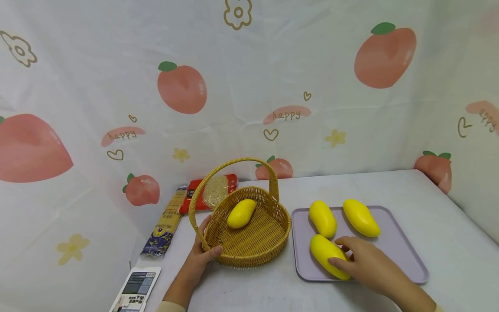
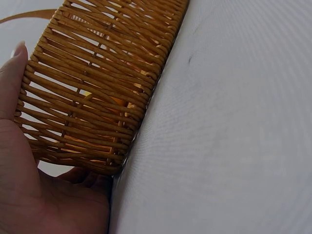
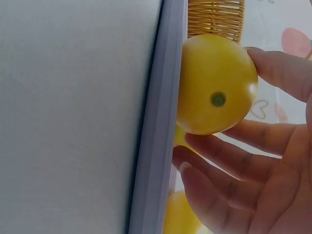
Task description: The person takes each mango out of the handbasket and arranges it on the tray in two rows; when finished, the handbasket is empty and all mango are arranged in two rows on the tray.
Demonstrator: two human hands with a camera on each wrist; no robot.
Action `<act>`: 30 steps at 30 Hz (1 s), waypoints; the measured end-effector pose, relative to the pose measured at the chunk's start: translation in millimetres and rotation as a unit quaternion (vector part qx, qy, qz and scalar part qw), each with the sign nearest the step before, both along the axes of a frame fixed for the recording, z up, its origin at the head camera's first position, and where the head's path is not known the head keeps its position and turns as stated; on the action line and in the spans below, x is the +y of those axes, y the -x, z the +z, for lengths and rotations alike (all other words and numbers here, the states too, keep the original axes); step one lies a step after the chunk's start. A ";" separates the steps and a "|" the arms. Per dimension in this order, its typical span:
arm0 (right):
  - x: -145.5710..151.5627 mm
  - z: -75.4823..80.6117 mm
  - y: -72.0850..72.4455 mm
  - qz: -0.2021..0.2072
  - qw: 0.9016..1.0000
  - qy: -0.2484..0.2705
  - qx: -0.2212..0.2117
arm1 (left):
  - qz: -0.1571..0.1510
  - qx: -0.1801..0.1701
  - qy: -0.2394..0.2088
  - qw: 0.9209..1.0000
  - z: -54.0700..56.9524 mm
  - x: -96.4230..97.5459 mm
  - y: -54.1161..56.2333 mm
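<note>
A wicker basket (image 1: 249, 245) with a tall arched handle stands left of centre, one yellow mango (image 1: 241, 213) inside it. At the basket's left side my left hand (image 1: 196, 260) grips the wall, thumb over the rim. The left wrist view shows the woven side (image 2: 97, 83) close up against that palm. On the lilac tray (image 1: 397, 255), my right hand (image 1: 370, 265) holds the nearest mango (image 1: 326, 256), thumb on one side and fingers on the other. In the right wrist view this mango (image 3: 217, 83) shows its green-dotted end. Two more mangoes (image 1: 322, 219) (image 1: 361, 218) lie behind it.
Behind the basket lies a red food packet (image 1: 199, 195) with a clear window. Left of it are a long pasta packet (image 1: 165, 221) and a white-edged package (image 1: 136, 288). A printed cloth (image 1: 241, 78) hangs behind and beside the white table (image 1: 253, 294).
</note>
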State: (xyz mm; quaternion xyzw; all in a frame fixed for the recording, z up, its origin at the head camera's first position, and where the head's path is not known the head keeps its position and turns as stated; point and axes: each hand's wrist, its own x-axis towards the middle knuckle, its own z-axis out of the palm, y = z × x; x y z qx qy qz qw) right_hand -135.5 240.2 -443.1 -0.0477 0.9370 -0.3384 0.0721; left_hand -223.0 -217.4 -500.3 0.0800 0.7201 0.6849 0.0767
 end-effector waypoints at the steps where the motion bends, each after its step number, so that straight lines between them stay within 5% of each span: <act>1: -0.2 -0.3 0.2 -0.006 1.000 -0.003 -0.004 | 0.001 -0.001 0.002 1.000 0.1 -0.1 -0.1; 30: -11.6 -4.7 -3.8 -0.036 0.999 -0.013 0.021 | -0.003 -0.002 0.008 1.000 1.7 0.6 -0.6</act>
